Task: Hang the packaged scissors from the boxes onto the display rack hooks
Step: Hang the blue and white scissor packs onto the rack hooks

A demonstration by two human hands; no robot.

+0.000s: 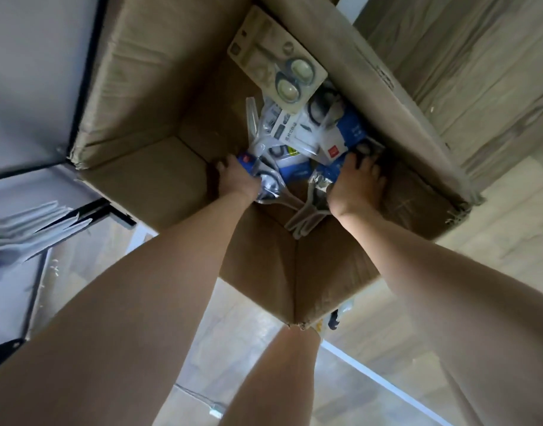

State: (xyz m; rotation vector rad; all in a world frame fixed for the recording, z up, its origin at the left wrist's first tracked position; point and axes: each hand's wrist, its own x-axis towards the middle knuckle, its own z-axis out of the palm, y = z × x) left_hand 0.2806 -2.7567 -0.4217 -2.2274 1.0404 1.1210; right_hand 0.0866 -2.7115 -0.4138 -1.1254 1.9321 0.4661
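I look down into an open cardboard box (159,179) on the floor. Several blue-and-white scissor packs (298,139) lie heaped at its bottom. A beige pack with grey-handled scissors (276,59) leans against the far wall. Both my arms reach inside. My left hand (236,179) grips a blue-and-white pack (264,179) at the left of the heap. My right hand (358,182) grips another blue pack (325,176) at the right. White plastic pack edges stick out between the two hands.
The box flaps stand up around the opening. A display rack (33,235) with white packs hanging on it is at the left, beside a black frame. Wood-look floor lies around the box, and my legs show below it.
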